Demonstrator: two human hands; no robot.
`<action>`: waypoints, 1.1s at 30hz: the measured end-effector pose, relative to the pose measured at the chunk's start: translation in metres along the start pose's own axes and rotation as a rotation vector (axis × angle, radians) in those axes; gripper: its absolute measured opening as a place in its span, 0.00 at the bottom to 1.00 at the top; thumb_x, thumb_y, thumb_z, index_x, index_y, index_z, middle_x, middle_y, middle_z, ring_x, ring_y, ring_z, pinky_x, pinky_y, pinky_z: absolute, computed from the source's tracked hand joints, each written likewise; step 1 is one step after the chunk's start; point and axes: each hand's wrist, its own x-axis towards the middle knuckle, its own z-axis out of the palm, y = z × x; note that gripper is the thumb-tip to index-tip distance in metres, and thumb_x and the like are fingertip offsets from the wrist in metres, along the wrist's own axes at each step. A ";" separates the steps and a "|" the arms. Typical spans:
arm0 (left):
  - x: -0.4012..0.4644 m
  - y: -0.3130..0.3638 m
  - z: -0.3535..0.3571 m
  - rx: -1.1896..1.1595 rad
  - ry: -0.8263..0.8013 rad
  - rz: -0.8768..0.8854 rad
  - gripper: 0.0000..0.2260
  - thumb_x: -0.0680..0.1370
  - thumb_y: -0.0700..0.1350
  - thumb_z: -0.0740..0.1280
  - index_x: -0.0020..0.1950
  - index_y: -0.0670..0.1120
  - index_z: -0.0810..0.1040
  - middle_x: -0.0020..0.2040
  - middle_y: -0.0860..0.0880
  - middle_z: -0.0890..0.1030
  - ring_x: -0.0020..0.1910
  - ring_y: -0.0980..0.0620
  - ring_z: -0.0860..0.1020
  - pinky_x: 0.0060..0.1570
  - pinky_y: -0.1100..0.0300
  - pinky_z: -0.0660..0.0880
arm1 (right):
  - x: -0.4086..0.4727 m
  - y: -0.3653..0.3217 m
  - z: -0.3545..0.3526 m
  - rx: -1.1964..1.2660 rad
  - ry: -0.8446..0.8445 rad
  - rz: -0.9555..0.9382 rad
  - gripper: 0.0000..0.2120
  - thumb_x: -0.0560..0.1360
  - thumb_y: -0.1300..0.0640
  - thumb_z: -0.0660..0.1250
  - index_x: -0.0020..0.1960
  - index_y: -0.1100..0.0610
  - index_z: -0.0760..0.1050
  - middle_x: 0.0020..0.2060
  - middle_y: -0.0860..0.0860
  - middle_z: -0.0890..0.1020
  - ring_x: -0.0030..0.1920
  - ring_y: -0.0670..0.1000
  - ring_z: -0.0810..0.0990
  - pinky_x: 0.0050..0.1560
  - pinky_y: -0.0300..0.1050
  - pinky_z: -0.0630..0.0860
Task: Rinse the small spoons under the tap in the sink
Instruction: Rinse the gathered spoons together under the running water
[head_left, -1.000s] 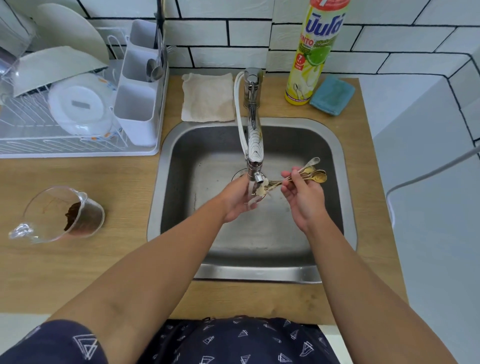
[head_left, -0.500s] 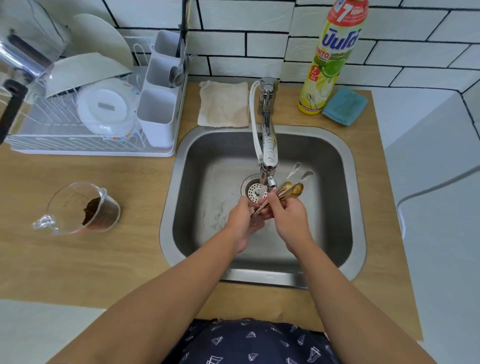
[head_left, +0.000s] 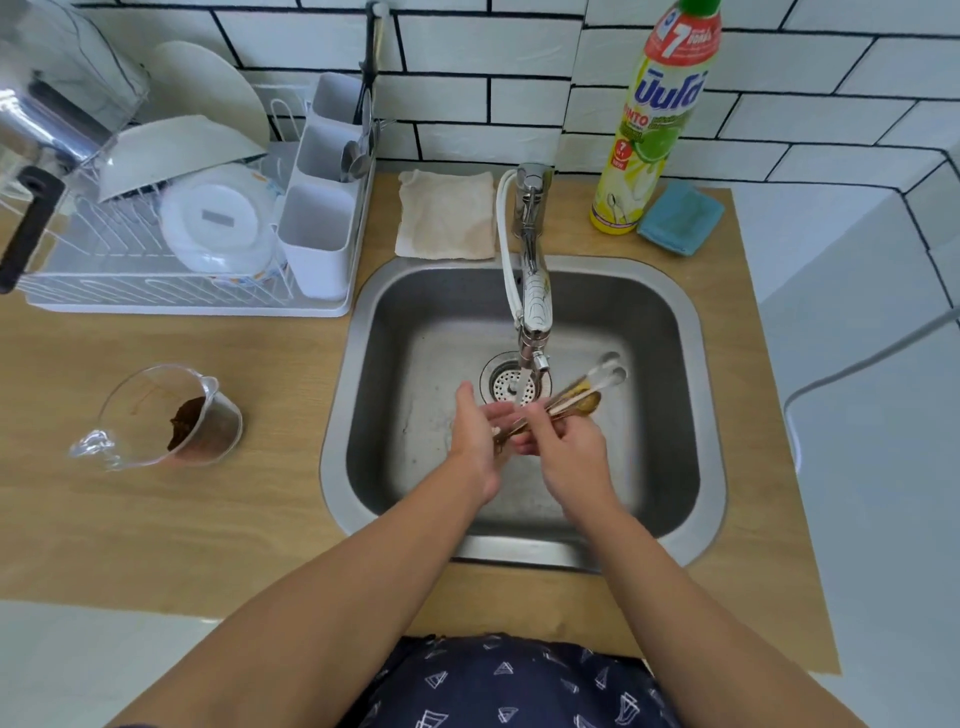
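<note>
The rinse is looking to be in mid-course: the small spoons (head_left: 563, 402) are sitting as a bundle over the sink (head_left: 696, 415), with the right hand (head_left: 563, 447) closing its fingers (head_left: 535, 418) around the handles near the middle, and the left hand (head_left: 475, 434) lying just beside it, its fingers (head_left: 493, 413) loosely curled and partly open against the handle ends; whether they are actually gripping is not something that can be told. The bowls of the spoons are pointing away from the right fingers, up and to the right, and are blurring there, so a count is not possible. The tap (head_left: 532, 291) is hanging just beyond the fingers, and a thin stream seems to be falling from its nozzle towards the drain strainer (head_left: 506, 382), landing close to the handles rather than on the bowls. By that reading, the bowls are still waiting for their share of water, and the spoons are not yet going anywhere to dry; the dish rack (head_left: 156, 291) is standing well off beyond the left fingers. Farther back from the right fingers, on the surface (head_left: 182, 519), a dish soap bottle (head_left: 649, 124) is showing a large "7" near the top and "NTO" lower down; its big blue brand lettering is in a script not readable here.
</note>
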 end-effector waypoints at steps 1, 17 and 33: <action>-0.002 -0.001 0.001 0.073 -0.005 0.007 0.31 0.82 0.64 0.51 0.58 0.38 0.78 0.50 0.42 0.85 0.49 0.46 0.80 0.66 0.46 0.74 | -0.003 0.002 0.001 -0.003 -0.023 0.010 0.13 0.83 0.50 0.67 0.45 0.56 0.84 0.35 0.53 0.88 0.37 0.52 0.88 0.49 0.55 0.86; -0.044 0.058 -0.040 1.398 -0.683 0.554 0.06 0.84 0.55 0.56 0.51 0.57 0.70 0.33 0.52 0.76 0.28 0.58 0.74 0.34 0.61 0.75 | 0.006 -0.049 -0.026 -0.105 -0.471 -0.060 0.21 0.71 0.33 0.71 0.53 0.48 0.85 0.35 0.42 0.82 0.34 0.39 0.75 0.38 0.33 0.75; -0.026 0.062 -0.077 1.108 -0.052 0.497 0.13 0.85 0.49 0.55 0.50 0.44 0.75 0.30 0.47 0.81 0.26 0.51 0.81 0.29 0.60 0.77 | 0.018 -0.034 -0.051 -0.383 0.230 -0.311 0.06 0.73 0.55 0.73 0.42 0.48 0.76 0.37 0.43 0.80 0.40 0.43 0.80 0.42 0.35 0.75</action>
